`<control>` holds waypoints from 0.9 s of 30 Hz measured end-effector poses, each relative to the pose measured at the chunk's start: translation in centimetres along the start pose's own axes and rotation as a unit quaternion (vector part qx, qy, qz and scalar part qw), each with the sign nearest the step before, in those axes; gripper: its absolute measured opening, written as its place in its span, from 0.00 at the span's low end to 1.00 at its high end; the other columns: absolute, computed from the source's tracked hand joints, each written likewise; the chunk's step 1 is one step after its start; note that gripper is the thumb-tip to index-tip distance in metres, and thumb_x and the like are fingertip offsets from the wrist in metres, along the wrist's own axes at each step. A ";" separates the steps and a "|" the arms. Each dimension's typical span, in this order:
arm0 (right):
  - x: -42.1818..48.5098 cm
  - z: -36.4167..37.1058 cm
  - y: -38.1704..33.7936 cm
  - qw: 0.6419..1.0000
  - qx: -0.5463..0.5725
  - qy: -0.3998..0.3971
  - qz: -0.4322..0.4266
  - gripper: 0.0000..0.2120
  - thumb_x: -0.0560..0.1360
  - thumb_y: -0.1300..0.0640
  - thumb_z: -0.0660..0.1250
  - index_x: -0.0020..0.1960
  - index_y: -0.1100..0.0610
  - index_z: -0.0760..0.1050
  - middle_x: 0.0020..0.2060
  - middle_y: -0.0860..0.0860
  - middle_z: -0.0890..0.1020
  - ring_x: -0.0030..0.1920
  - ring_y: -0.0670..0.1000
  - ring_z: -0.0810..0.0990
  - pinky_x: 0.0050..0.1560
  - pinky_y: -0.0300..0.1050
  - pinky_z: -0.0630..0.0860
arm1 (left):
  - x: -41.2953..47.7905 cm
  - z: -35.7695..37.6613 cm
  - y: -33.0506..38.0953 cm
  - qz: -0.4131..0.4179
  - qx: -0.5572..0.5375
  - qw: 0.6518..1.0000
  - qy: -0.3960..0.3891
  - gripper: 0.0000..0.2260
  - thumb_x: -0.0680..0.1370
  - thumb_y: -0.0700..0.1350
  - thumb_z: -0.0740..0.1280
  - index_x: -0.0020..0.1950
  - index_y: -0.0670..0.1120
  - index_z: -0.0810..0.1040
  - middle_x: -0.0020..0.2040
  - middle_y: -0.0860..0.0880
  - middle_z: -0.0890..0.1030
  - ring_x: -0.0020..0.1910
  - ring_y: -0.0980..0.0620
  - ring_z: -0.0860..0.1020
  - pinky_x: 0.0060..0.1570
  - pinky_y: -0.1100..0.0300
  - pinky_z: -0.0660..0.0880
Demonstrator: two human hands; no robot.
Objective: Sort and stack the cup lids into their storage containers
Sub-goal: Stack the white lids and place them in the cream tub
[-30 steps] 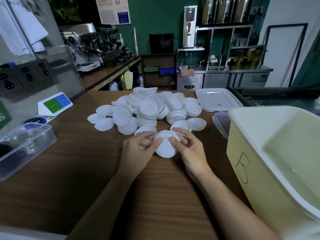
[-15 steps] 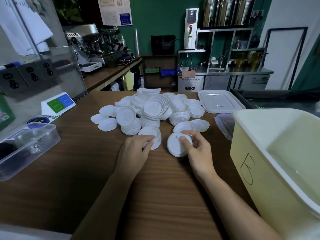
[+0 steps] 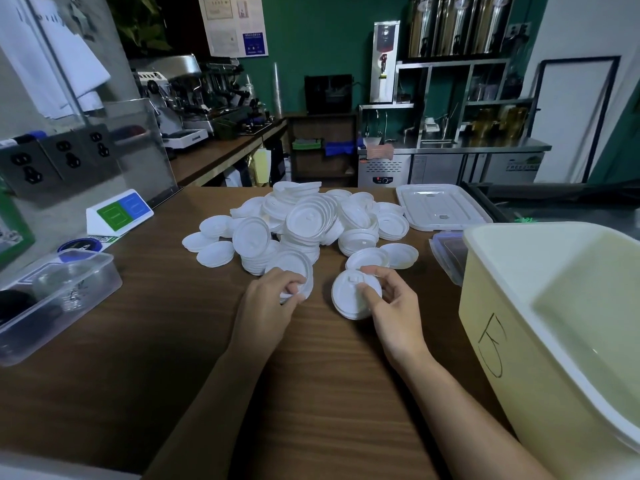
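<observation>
A heap of white cup lids (image 3: 311,220) covers the middle of the wooden counter (image 3: 156,341). My right hand (image 3: 391,306) holds a small stack of lids (image 3: 348,299) tilted just in front of the heap, thumb on its top face and fingers curled round its rim. My left hand (image 3: 268,303) grips the near edge of another short stack of lids (image 3: 294,268) at the heap's front. A large pale yellow storage bin (image 3: 519,358) with a handwritten mark stands open at the right.
A clear tub (image 3: 52,299) holding dark items sits at the left edge. A white container lid (image 3: 440,206) lies behind the heap at right, with a smaller clear box (image 3: 446,251) beside the bin. A green and blue sign (image 3: 119,213) stands at the left.
Both hands held one stack together a second ago. My left hand has let go and moved left onto another stack; my right hand keeps the first stack.
</observation>
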State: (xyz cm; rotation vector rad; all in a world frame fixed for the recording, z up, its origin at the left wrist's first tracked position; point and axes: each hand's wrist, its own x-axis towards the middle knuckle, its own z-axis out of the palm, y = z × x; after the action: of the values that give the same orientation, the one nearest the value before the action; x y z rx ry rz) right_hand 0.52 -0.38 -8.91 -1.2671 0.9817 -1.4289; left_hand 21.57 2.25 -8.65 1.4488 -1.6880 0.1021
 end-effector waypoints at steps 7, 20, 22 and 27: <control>-0.1 0.1 -0.1 1.000 0.003 -0.003 -0.006 0.10 0.79 0.67 0.70 0.55 0.55 0.82 0.52 0.48 0.87 0.54 0.43 0.84 0.55 0.36 0.78 | 0.0 -0.3 0.7 -0.033 -0.030 0.999 0.029 0.07 0.72 0.36 0.79 0.48 0.44 0.85 0.43 0.57 0.83 0.43 0.65 0.79 0.45 0.70 0.76; -0.1 0.0 -0.1 1.000 0.010 0.000 0.012 0.13 0.79 0.67 0.69 0.56 0.50 0.83 0.53 0.46 0.87 0.55 0.43 0.84 0.53 0.35 0.77 | 0.3 -1.1 2.5 -0.131 -0.166 0.972 0.101 0.15 0.67 0.39 0.83 0.49 0.49 0.84 0.40 0.57 0.82 0.39 0.62 0.80 0.42 0.71 0.77; -0.2 0.0 -0.2 1.000 0.011 0.000 0.015 0.15 0.78 0.68 0.68 0.56 0.50 0.83 0.53 0.46 0.87 0.55 0.42 0.84 0.52 0.34 0.76 | 0.4 -1.3 3.1 -0.153 -0.230 0.955 0.105 0.15 0.70 0.40 0.82 0.52 0.52 0.84 0.45 0.55 0.85 0.43 0.60 0.83 0.46 0.66 0.81; -0.1 0.0 -0.2 1.000 0.016 -0.004 0.004 0.14 0.79 0.67 0.69 0.57 0.50 0.83 0.55 0.45 0.86 0.57 0.41 0.83 0.55 0.33 0.76 | 0.5 -1.1 3.4 -0.181 -0.323 0.927 0.061 0.16 0.76 0.43 0.78 0.55 0.64 0.84 0.55 0.52 0.85 0.54 0.51 0.85 0.54 0.55 0.82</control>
State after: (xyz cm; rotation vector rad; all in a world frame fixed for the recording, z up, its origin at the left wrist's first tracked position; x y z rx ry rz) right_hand 0.51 -0.29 -8.73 -1.2443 0.9545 -1.4273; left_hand 19.40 3.60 -6.08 1.1805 -1.1631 -0.5130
